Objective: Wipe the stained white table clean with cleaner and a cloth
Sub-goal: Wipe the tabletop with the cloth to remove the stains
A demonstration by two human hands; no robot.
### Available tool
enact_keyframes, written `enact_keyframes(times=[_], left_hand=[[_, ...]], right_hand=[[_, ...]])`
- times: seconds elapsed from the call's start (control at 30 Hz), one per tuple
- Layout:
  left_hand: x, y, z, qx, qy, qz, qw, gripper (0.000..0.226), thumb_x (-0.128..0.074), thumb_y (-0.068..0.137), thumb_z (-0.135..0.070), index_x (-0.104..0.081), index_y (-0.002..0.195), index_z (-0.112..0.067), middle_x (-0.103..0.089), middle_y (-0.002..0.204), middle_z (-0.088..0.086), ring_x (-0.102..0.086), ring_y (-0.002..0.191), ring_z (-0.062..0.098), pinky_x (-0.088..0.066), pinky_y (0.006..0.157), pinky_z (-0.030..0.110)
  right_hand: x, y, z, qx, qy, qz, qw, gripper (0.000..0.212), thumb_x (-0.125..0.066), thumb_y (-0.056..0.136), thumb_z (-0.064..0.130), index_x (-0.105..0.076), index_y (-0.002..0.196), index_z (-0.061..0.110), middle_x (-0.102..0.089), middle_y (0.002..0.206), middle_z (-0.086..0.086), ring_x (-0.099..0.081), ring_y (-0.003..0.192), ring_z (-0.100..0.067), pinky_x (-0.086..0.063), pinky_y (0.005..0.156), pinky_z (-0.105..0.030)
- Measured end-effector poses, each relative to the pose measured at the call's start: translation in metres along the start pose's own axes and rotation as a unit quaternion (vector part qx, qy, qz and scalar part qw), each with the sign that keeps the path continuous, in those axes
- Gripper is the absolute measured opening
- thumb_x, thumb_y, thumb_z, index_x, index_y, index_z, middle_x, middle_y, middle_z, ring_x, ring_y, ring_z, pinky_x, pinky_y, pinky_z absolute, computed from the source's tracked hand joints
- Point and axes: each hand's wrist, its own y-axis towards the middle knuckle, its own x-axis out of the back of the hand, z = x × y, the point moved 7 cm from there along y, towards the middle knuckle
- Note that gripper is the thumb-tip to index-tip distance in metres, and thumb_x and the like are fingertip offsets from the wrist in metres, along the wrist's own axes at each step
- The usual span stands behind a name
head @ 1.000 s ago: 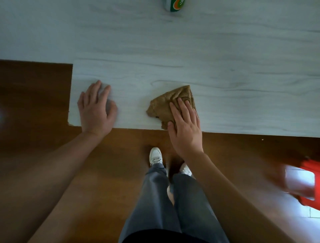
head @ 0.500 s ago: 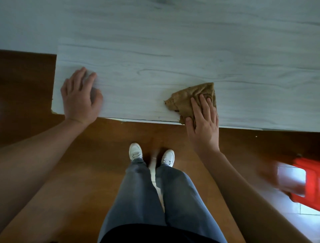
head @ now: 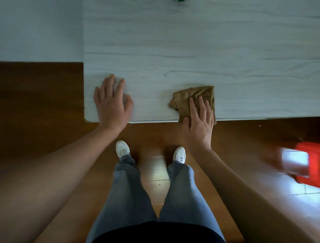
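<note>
A white wood-grain table [head: 190, 52] fills the upper part of the view. A crumpled brown cloth [head: 192, 98] lies at its near edge, a little of it hanging over. My right hand [head: 199, 124] presses flat on the cloth's near side, fingers spread over it. My left hand [head: 110, 104] rests flat on the table's near left corner, holding nothing. Only the green bottom of the cleaner bottle [head: 178, 0] shows at the top edge.
Brown wooden floor [head: 43, 104] lies left of and below the table. My legs in grey trousers and white shoes [head: 123, 149] stand at the table edge. A red stool [head: 310, 163] sits blurred at the right. A pale wall [head: 39, 29] is at upper left.
The cloth under my right hand has slid right along the near edge, then a little back left. My feet have moved apart. The left hand stays flat on the corner.
</note>
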Motion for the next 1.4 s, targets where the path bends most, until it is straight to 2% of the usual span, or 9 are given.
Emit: enact_keyframes(times=[0.13, 0.23, 0.37, 0.53, 0.77, 0.9, 1.13, 1.3, 1.4], left_hand=[[0.024, 0.006, 0.021, -0.083, -0.031, 0.0, 0.996, 0.037, -0.054, 0.097, -0.029, -0.065, 0.13, -0.015, -0.055, 0.149, 0.011, -0.048, 0.141, 0.032, -0.034, 0.115, 0.05], [0.046, 0.008, 0.058, -0.129, -0.023, -0.002, 0.991, 0.032, -0.053, 0.099, -0.026, -0.065, 0.126, -0.013, -0.06, 0.141, 0.011, -0.053, 0.134, 0.031, -0.037, 0.113, 0.05], [0.06, 0.006, 0.123, -0.106, -0.013, 0.041, 0.993, 0.037, -0.05, 0.103, -0.027, -0.059, 0.136, -0.012, -0.054, 0.149, 0.012, -0.051, 0.139, 0.031, -0.041, 0.112, 0.05], [0.061, 0.003, 0.172, -0.076, -0.016, 0.091, 0.993, 0.043, -0.051, 0.103, -0.03, -0.055, 0.143, -0.013, -0.052, 0.151, 0.01, -0.052, 0.137, 0.03, -0.047, 0.107, 0.047], [0.055, 0.026, 0.167, -0.071, -0.059, 0.086, 0.992, 0.043, -0.049, 0.104, -0.031, -0.054, 0.143, -0.013, -0.055, 0.149, 0.009, -0.054, 0.135, 0.026, -0.049, 0.107, 0.045], [0.049, 0.05, 0.166, -0.051, -0.046, 0.095, 0.993, 0.044, -0.043, 0.106, -0.036, -0.052, 0.144, -0.016, -0.051, 0.153, 0.006, -0.049, 0.14, 0.025, -0.042, 0.113, 0.044], [0.05, 0.09, 0.157, -0.042, -0.052, 0.085, 0.994, 0.044, -0.045, 0.106, -0.034, -0.053, 0.144, -0.014, -0.051, 0.154, 0.008, -0.05, 0.141, 0.025, -0.046, 0.114, 0.045], [0.048, 0.112, 0.128, -0.08, -0.074, 0.063, 0.992, 0.045, -0.047, 0.105, -0.032, -0.051, 0.145, -0.012, -0.049, 0.154, 0.009, -0.048, 0.141, 0.023, -0.041, 0.114, 0.034], [0.043, 0.122, 0.106, -0.113, -0.06, 0.072, 0.989, 0.046, -0.049, 0.104, -0.032, -0.049, 0.145, -0.013, -0.045, 0.157, 0.011, -0.042, 0.146, 0.024, -0.035, 0.116, 0.034]], right_hand=[[-0.033, -0.02, 0.076, 0.019, 0.0, 0.015, 1.0, 0.06, -0.052, 0.097, 0.021, -0.037, 0.156, 0.019, -0.026, 0.166, -0.007, -0.015, 0.155, -0.029, -0.007, 0.127, -0.045], [-0.059, -0.03, 0.139, 0.046, 0.0, 0.042, 0.998, 0.061, -0.05, 0.097, 0.023, -0.035, 0.157, 0.02, -0.024, 0.166, -0.005, -0.012, 0.155, -0.027, -0.005, 0.127, -0.044], [-0.094, -0.033, 0.211, 0.094, -0.003, 0.083, 0.992, 0.059, -0.041, 0.101, 0.027, -0.03, 0.159, 0.022, -0.021, 0.167, -0.005, -0.007, 0.156, -0.026, -0.005, 0.128, -0.047], [-0.112, -0.014, 0.241, 0.093, -0.028, 0.095, 0.991, 0.059, -0.04, 0.103, 0.03, -0.025, 0.16, 0.024, -0.018, 0.168, -0.005, -0.005, 0.157, -0.026, -0.004, 0.127, -0.048], [-0.114, 0.04, 0.255, 0.113, -0.052, 0.108, 0.986, 0.06, -0.037, 0.104, 0.033, -0.02, 0.161, 0.025, -0.015, 0.169, -0.005, -0.004, 0.156, -0.027, -0.004, 0.127, -0.047], [-0.116, 0.096, 0.268, 0.115, -0.055, 0.115, 0.985, 0.062, -0.04, 0.104, 0.035, -0.018, 0.161, 0.027, -0.012, 0.169, -0.004, -0.004, 0.156, -0.027, 0.004, 0.123, -0.042], [-0.115, 0.205, 0.294, 0.138, -0.065, 0.125, 0.98, 0.062, -0.04, 0.103, 0.038, -0.019, 0.161, 0.028, -0.012, 0.169, -0.003, -0.004, 0.156, -0.027, 0.001, 0.125, -0.043], [-0.119, 0.29, 0.321, 0.184, -0.067, 0.117, 0.974, 0.062, -0.043, 0.101, 0.036, -0.026, 0.159, 0.025, -0.018, 0.168, -0.005, -0.01, 0.155, -0.029, -0.006, 0.126, -0.044], [-0.12, 0.332, 0.333, 0.2, -0.06, 0.122, 0.97, 0.061, -0.043, 0.101, 0.036, -0.028, 0.159, 0.024, -0.02, 0.167, -0.006, -0.013, 0.154, -0.03, -0.009, 0.126, -0.045]])
